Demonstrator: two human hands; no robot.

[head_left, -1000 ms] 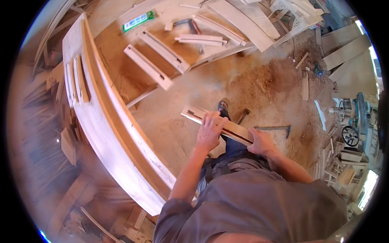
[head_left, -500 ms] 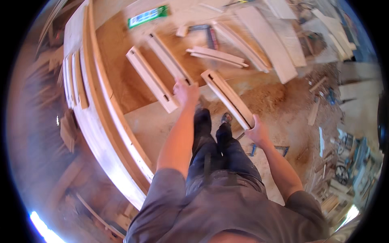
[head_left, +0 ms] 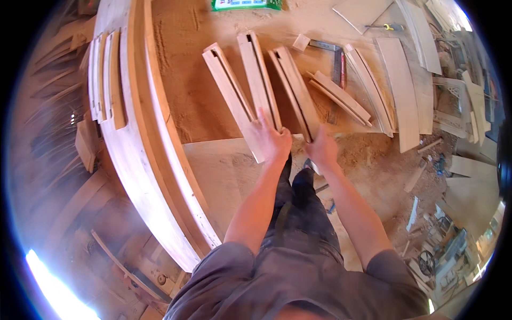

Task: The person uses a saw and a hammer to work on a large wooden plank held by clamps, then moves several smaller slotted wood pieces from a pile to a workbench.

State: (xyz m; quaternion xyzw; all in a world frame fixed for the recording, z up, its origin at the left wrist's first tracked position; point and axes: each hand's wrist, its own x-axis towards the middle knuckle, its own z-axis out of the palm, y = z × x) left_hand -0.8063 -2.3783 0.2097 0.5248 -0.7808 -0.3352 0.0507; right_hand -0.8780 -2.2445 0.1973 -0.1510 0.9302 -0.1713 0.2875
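Three pale wooden rails with grooves along them lie side by side in front of me: a left rail (head_left: 226,85), a middle rail (head_left: 256,72) and a right rail (head_left: 294,85). My left hand (head_left: 272,140) is closed round the near end of the middle rail, its fingers also against the left rail. My right hand (head_left: 322,149) grips the near end of the right rail, a little apart from the middle one. A dark slot shows near the far end of each rail. Both near grips are partly hidden by my hands.
Right of the rails are narrow wooden strips (head_left: 341,98), a try square (head_left: 337,53), a curved piece (head_left: 368,85) and a flat board (head_left: 397,96). Farther off lie a screwdriver (head_left: 389,26) and a green packet (head_left: 246,5). Long beams (head_left: 160,112) run along the left.
My right hand has brought the right rail leftward and forward, beside the other two. My left hand stays at the middle rail's near end, and the rails now lie closer together.
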